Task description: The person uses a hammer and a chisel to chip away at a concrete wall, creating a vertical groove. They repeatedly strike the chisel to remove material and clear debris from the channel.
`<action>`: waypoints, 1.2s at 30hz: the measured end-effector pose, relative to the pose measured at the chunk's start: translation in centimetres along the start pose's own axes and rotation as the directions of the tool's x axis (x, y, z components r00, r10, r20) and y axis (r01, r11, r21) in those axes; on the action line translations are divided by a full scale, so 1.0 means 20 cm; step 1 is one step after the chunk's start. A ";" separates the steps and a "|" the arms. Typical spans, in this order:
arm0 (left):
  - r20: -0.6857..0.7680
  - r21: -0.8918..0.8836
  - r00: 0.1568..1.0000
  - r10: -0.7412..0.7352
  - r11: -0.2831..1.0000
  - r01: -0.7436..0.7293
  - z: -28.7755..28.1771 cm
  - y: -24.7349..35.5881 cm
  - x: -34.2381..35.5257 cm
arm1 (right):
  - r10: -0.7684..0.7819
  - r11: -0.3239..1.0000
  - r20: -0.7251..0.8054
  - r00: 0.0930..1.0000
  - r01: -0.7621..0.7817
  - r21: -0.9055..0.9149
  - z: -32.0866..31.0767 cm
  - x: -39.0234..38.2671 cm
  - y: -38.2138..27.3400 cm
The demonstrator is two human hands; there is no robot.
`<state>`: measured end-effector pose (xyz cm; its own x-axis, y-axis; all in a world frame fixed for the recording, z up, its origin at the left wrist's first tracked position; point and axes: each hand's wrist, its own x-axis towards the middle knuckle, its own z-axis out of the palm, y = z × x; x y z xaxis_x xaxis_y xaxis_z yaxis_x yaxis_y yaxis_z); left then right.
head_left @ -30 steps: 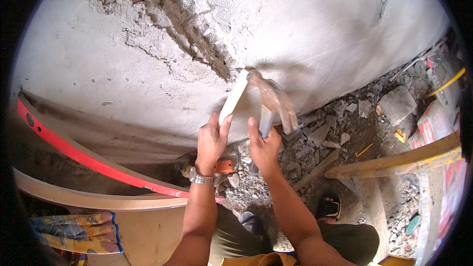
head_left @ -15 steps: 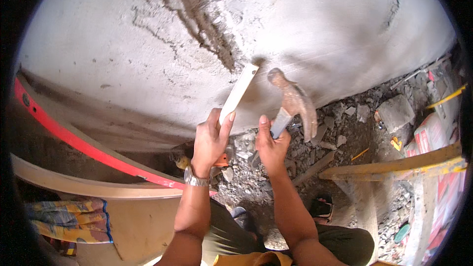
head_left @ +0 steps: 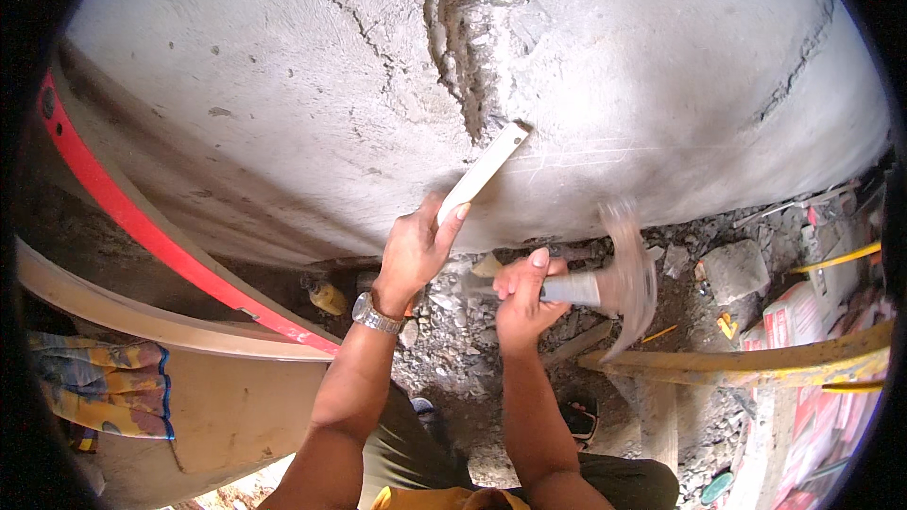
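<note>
My left hand (head_left: 413, 250), with a metal watch on its wrist, is closed round a narrow white bar (head_left: 487, 168) with a small hole near its upper end. The bar slants up to the right, its end in front of the grey wall (head_left: 283, 132), just below a rough chiselled groove (head_left: 458, 57). I cannot tell whether it touches the wall. To the right, my right hand (head_left: 529, 297) grips a claw hammer (head_left: 624, 279) by its grey handle. The hammer's head points right, blurred by motion, and is away from the bar.
Rubble (head_left: 453, 321) covers the ground along the wall's foot. A long red level (head_left: 161, 231) leans at the left above a wooden board (head_left: 246, 406) with a patterned cloth (head_left: 99, 382). A yellow-edged beam (head_left: 756, 359) crosses at the right, near red-and-white bags (head_left: 794, 316) and a concrete block (head_left: 737, 271).
My right hand has swung the hammer down and tipped its head to the right. The view has shifted; my left hand keeps hold of the white bar below the groove.
</note>
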<state>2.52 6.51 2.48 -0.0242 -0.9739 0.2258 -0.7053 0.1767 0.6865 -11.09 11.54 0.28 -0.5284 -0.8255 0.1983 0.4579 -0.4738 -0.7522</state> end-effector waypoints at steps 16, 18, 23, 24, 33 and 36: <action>-0.030 0.065 1.000 -0.009 0.998 0.011 -0.01 0.02 0.01 | 0.155 0.908 0.004 0.988 -0.141 -0.394 -0.06 0.01 0.26; -0.006 0.054 1.000 -0.005 0.999 0.005 0.01 0.04 0.01 | 0.115 0.954 -0.084 0.990 -0.133 -0.268 -0.18 0.01 0.41; -0.049 0.057 0.999 -0.004 0.998 0.007 -0.03 0.02 -0.02 | 0.275 0.734 0.039 0.961 -0.184 -0.654 -0.03 0.06 0.13; -0.044 0.052 0.999 0.000 0.999 0.002 -0.05 0.03 0.00 | 0.192 0.835 0.013 0.981 -0.156 -0.528 -0.02 0.03 0.16; 0.088 -0.267 0.985 -0.150 0.949 0.168 -0.02 0.02 -0.04 | 0.384 0.788 -0.019 0.923 -0.338 -0.515 -0.04 0.10 0.11; 0.428 -0.506 0.876 -0.224 0.744 0.437 -0.01 0.17 -0.11 | 0.388 0.864 -0.090 0.917 -0.396 -0.311 -0.15 0.08 0.13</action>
<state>0.22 9.37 4.43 -0.1664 -0.9534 -0.2517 -0.1771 -0.2222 0.9588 -12.81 9.84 -3.28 -0.3712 -0.9135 -0.1665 0.3829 0.0128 -0.9237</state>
